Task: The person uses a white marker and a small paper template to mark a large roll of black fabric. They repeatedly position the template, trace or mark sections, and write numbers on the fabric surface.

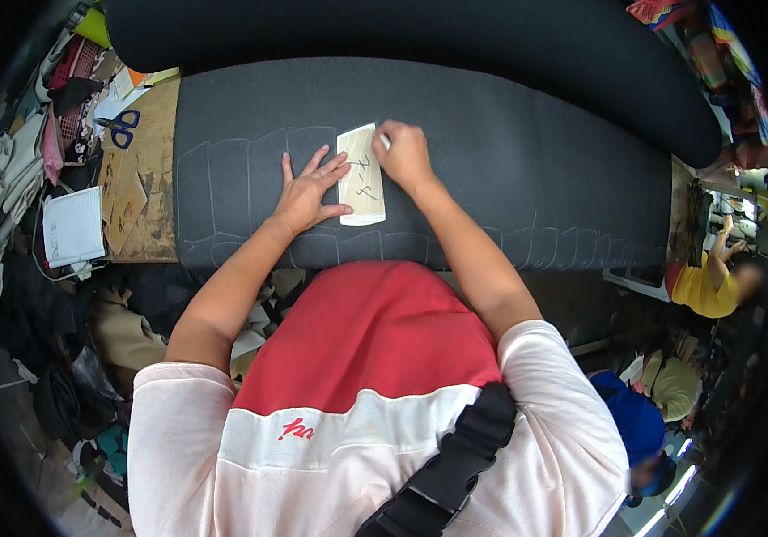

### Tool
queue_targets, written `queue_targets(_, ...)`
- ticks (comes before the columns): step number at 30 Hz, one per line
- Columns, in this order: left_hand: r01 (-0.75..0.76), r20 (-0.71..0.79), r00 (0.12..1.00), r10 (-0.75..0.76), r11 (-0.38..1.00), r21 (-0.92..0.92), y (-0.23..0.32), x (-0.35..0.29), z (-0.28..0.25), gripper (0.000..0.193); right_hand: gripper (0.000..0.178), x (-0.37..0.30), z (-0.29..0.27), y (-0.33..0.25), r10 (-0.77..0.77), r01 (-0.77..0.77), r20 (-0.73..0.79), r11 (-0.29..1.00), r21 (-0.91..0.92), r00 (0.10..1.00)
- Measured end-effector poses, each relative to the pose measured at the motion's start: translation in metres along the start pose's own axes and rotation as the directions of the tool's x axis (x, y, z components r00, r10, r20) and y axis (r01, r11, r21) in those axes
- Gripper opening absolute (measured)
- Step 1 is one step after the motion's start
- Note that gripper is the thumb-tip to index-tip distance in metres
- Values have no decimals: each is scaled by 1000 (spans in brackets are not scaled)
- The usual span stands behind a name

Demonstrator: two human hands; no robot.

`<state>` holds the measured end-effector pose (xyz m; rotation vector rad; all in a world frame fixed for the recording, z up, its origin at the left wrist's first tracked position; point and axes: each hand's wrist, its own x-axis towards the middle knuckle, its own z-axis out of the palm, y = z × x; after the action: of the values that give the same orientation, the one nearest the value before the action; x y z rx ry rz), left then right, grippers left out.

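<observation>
A cream-coloured pattern template (362, 192) with handwriting on it lies on the dark grey fabric (491, 152). My left hand (306, 197) is open, its fingers spread; the fingertips press on the template's left edge and the rest of the hand is on the cloth. At the template's upper right edge, my right hand (404, 154) is closed in a pinch around a small white piece of chalk (386, 140), mostly covered by the fingers. Thin white outlines run along the cloth left of the template and in a row near its front edge.
A thick dark fabric roll (402, 36) spans the far side. On the wooden table end (156, 215) at left are blue-handled scissors (122, 129), brown card pieces and a white notebook (74, 225). Two other people (710, 285) are at right; cloth heaps lie at lower left.
</observation>
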<state>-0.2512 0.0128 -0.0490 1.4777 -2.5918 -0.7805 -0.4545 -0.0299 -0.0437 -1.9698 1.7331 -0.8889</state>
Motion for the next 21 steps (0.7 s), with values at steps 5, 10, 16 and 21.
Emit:
queue_targets(5, -11, -26, 1000, 10, 1000, -12, -1, -1, 3, 78, 14, -90, -43, -23, 66, -26, 411, 994, -102, 909)
queue_targets(10, 15, 2, 1000, -15, 999, -42, 5, 1, -4, 76, 17, -96, -26, -39, -84, -148, 496, 900, 409, 864)
queue_targets(16, 131, 102, 985, -139, 988, 78, 22, 24, -20, 69, 16, -90, -47, -12, 251, -233, 473, 968, -97, 845)
queue_targets(21, 244, -46, 968, -249, 965, -94, 37, 55, -47, 57, 24, -70, -94, -9, 519, -600, 308, 736, 313, 797)
